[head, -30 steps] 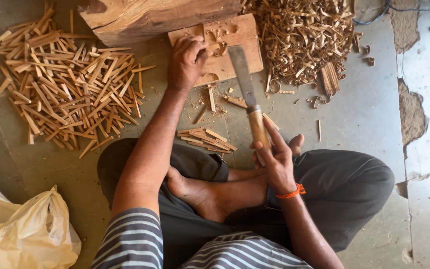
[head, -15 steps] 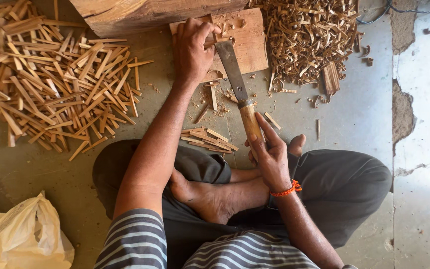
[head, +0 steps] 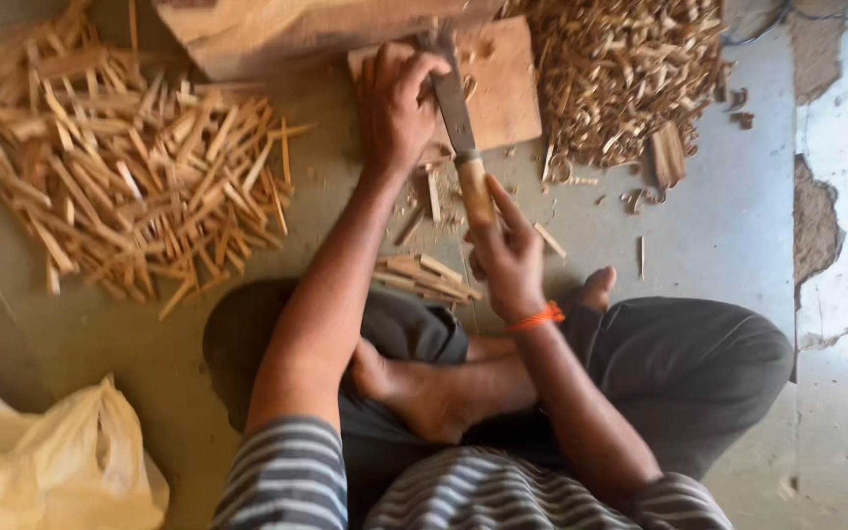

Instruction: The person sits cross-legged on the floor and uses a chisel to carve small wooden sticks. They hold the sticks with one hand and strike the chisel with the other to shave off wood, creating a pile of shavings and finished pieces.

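The small piece of wood (head: 422,67) I am splitting stands on the flat wooden block (head: 503,88) in front of my crossed legs, mostly hidden under my fingers, so I cannot tell how upright it sits. My left hand (head: 395,103) is curled around it, fingers pinching it close to the blade. My right hand (head: 507,260) is wrapped shut around the pale handle of the chopping knife (head: 458,128), whose long grey blade reaches forward over the block and lies right beside my left fingertips. That closeness is the risk I see: if the blade slides off the grain or the piece tips, the edge could run into my left fingers, and a loose grip on the handle would make that more likely. The block looks strewn with chips, which could let the piece skid. Just before my knees lies a small stack of split sticks (head: 424,277) on the concrete floor (head: 718,216). To my left spreads a big heap of sticks (head: 120,186); to the right a pile of curled shavings (head: 620,69). A thick log (head: 306,29) lies beyond the block, and a pale plastic bag (head: 51,471) sits near my left side.
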